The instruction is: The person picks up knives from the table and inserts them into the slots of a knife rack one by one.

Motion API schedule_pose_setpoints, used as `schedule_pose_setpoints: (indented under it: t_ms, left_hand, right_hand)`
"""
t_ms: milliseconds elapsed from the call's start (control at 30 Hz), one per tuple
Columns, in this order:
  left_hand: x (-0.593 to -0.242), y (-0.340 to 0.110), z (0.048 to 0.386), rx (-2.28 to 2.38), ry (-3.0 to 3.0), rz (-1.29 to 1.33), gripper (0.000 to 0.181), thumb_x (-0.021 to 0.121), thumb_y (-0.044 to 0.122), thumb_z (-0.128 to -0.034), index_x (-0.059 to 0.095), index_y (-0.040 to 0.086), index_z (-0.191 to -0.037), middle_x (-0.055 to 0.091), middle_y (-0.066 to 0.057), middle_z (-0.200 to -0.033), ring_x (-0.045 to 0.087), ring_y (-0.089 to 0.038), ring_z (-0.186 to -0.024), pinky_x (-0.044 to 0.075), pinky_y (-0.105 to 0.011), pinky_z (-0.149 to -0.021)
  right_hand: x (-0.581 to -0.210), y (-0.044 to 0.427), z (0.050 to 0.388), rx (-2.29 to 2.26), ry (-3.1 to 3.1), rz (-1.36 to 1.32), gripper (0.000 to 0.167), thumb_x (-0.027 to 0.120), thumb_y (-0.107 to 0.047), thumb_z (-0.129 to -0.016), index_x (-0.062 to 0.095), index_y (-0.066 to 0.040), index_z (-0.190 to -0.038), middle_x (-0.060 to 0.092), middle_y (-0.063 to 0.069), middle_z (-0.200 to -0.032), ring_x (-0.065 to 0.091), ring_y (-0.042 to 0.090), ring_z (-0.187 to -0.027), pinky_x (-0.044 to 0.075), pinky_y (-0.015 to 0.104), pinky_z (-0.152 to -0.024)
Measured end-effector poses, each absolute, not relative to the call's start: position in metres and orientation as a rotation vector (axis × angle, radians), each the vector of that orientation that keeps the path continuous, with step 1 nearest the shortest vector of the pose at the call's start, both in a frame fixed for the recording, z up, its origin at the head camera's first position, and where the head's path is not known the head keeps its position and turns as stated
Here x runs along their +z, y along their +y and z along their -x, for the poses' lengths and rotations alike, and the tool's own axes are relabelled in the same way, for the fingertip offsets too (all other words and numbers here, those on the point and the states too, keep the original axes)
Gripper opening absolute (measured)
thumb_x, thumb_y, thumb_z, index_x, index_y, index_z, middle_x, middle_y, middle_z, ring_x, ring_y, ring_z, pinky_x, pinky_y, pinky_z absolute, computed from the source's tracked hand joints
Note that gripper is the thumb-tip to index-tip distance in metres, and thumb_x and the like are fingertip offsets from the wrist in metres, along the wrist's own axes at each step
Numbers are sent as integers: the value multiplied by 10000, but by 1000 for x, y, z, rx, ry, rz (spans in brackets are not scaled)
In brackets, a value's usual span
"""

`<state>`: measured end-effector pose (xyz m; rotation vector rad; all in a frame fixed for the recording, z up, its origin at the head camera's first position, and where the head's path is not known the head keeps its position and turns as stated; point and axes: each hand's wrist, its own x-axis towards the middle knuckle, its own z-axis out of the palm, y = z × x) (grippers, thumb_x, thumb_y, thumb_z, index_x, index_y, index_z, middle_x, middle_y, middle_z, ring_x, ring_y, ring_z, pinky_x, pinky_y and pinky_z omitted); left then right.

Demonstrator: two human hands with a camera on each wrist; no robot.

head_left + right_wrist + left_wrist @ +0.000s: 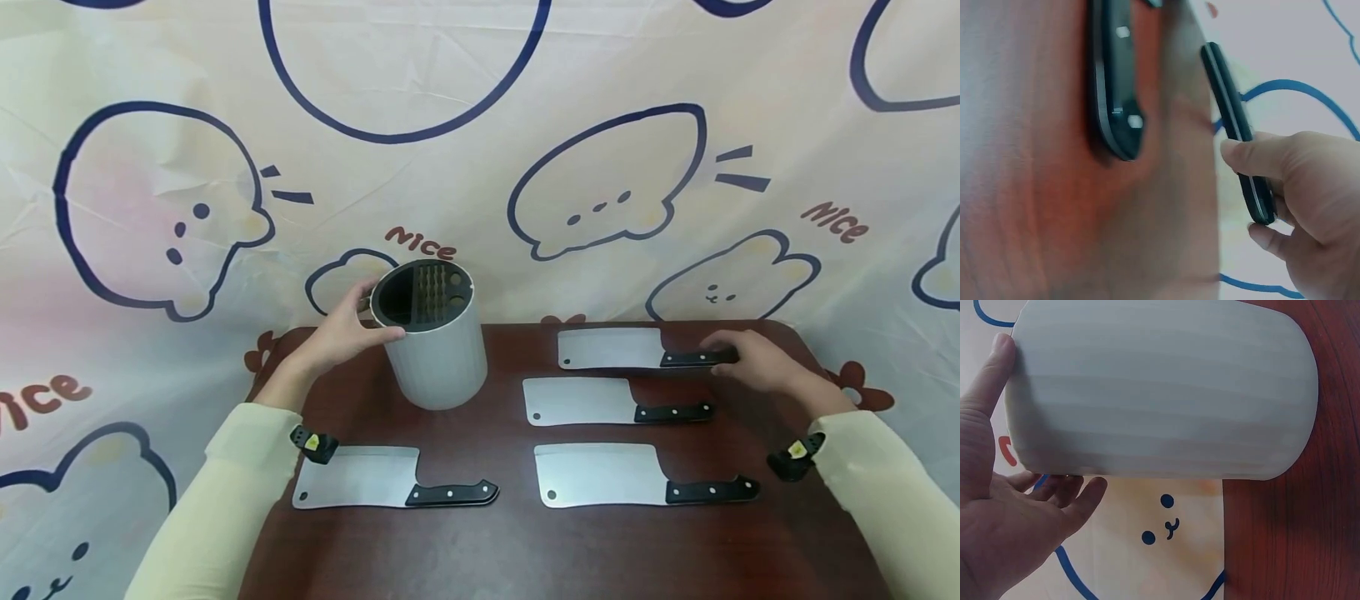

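A white ribbed knife holder (438,367) with a dark slotted top stands at the table's back; its side (1160,394) fills much of the left wrist view. My left hand (348,329) grips its upper rim, thumb in front, fingers behind. At the back right, my right hand (757,358) pinches the black handle (697,357) of the rearmost cleaver (609,348). In the right wrist view, thumb and fingers of my right hand (1310,194) are round that handle (1229,94). The blade points left.
Three more cleavers lie on the dark wooden table (450,558): one in the middle (577,401), one at front right (600,474), one at front left (367,476). A cloth (450,183) with cartoon drawings hangs behind the table.
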<state>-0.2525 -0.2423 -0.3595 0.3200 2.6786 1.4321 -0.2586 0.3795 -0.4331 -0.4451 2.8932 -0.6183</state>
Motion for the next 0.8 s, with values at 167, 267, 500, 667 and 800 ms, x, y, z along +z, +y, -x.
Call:
schedule_pose_setpoints:
  t_ms: [167,267,500,667,800]
  left_hand:
    - [-360,-242,252,1430,2675,-316,1068,828,361,-858,128,108,-1625,218,-158,-1659,295,-414,-1483,409,-601,-1088]
    - [-359,-242,251,1431,2674,-314,1070,826,366,-858,125,112,-1626,211,-154,-1663,291,-413,-1484,404,-607,-1091]
    - [-359,-242,251,1437,2671,-313,1074,826,366,-858,120,113,-1628,218,-151,-1661,294,-405,-1482,398,-607,-1099]
    - [-361,-242,252,1446,2666,-321,1074,828,361,-857,117,137,-1630,214,-144,-1663,294,-402,-1483,402,-605,-1097]
    - [-362,-243,252,1454,2662,-316,1067,827,340,-862,114,150,-1632,211,-137,-1666,292,-397,-1487,409,-599,-1094]
  right_hand:
    - [-414,383,252,-678,2872,402,493,741,-150,-935,559,-16,-1373,610,277,-1272,572,456,-1148,489,655,-915]
    - [-403,382,249,-767,2855,382,573,746,-214,-943,504,-65,-1441,585,260,-1306,536,458,-1193,446,690,-945]
    - [-388,377,249,-1047,2837,318,691,741,-311,-952,418,-92,-1522,488,254,-1423,374,490,-1342,306,767,-1010]
    - [-386,370,248,-1218,2801,215,689,688,-392,-977,397,-104,-1530,418,230,-1515,400,437,-1314,368,696,-1013]
    - [-385,363,248,-1342,2734,105,743,643,-485,-980,368,-83,-1541,453,230,-1492,434,423,-1314,380,669,-1034]
